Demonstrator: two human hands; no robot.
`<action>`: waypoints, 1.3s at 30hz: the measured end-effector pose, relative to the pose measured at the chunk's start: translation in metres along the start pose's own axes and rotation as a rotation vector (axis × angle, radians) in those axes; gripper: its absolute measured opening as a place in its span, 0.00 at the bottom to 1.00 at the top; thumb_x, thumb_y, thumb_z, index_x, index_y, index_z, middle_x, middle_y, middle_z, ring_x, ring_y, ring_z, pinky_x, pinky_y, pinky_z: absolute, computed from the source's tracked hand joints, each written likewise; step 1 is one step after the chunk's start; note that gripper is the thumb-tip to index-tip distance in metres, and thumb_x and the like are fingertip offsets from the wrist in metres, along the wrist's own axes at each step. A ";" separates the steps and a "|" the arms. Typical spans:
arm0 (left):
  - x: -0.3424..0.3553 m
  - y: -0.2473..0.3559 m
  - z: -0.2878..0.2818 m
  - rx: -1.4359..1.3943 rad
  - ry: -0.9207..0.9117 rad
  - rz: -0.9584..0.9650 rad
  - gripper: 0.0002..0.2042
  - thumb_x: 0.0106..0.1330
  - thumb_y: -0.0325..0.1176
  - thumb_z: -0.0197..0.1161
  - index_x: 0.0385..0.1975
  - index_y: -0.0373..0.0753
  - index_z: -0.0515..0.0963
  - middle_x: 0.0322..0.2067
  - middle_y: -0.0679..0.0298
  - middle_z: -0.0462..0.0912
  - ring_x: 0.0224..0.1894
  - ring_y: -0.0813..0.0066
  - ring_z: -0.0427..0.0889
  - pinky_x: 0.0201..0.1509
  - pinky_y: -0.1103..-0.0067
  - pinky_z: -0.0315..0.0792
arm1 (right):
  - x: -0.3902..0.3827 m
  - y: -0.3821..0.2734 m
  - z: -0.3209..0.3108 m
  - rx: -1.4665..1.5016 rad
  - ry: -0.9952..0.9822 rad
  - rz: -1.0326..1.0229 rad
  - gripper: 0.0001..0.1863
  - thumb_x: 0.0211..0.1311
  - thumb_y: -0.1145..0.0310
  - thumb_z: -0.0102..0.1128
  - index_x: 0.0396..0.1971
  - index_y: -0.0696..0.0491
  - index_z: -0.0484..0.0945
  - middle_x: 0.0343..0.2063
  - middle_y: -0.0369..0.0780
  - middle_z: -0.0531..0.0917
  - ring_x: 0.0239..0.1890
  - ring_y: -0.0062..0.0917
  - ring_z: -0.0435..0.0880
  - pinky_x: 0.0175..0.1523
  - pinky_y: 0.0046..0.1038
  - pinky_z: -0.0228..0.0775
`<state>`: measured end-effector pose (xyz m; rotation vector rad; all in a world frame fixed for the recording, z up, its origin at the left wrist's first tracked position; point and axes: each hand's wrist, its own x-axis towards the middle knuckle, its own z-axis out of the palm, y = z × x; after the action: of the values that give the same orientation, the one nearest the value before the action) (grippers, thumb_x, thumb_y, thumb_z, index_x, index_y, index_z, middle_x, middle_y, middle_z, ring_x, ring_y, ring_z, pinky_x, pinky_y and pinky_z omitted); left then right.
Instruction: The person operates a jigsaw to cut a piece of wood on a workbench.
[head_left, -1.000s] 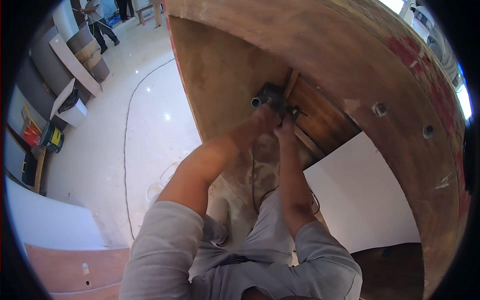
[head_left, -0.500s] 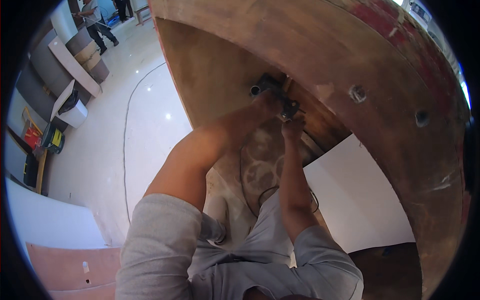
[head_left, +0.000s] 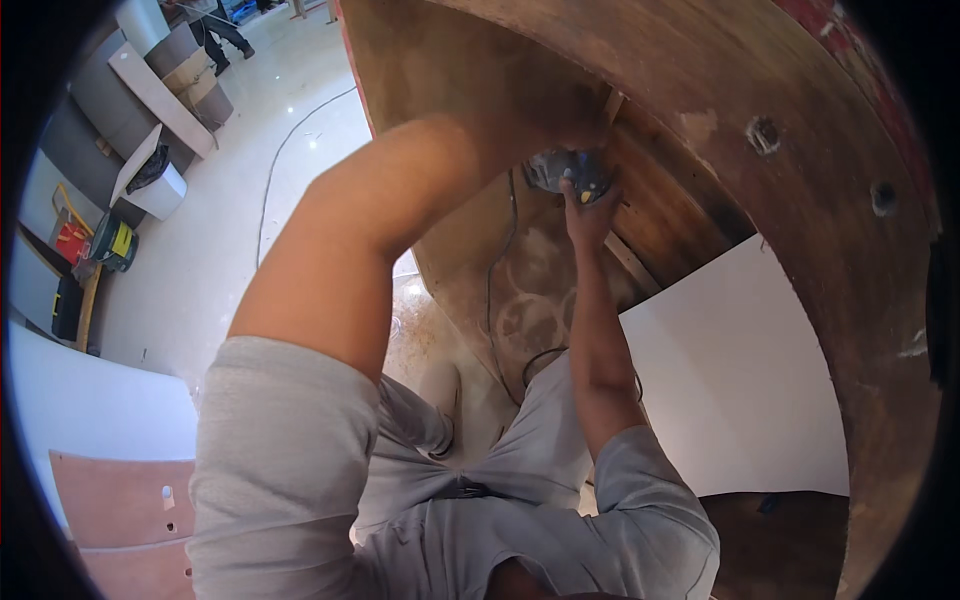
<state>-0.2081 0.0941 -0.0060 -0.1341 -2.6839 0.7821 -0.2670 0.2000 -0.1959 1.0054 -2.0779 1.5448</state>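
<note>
Here the right hand grips the grinder against the brown panel; the left hand's grip cannot be told, the raised arm having swung closer.

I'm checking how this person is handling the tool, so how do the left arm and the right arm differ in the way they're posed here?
The left arm rises bent and fills the middle of the view, while the right arm stretches out straight and slim. The left hand is hidden near the tool's far side; the right hand plainly closes on the grey power tool. Both wear grey short sleeves and reach toward the same spot on the brown wooden panel.
</note>
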 end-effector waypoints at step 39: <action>-0.267 0.076 -0.044 -0.970 0.212 -0.742 0.17 0.62 0.29 0.60 0.52 0.37 0.73 0.49 0.54 0.77 0.49 0.53 0.78 0.51 0.67 0.74 | 0.139 0.051 0.010 0.556 0.118 0.195 0.46 0.44 0.66 0.77 0.62 0.58 0.59 0.53 0.43 0.72 0.54 0.31 0.72 0.56 0.31 0.67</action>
<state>0.0574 0.1315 -0.0916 0.4897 -2.3645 -0.7130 -0.3974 0.1527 -0.1431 0.8667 -1.7398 2.2982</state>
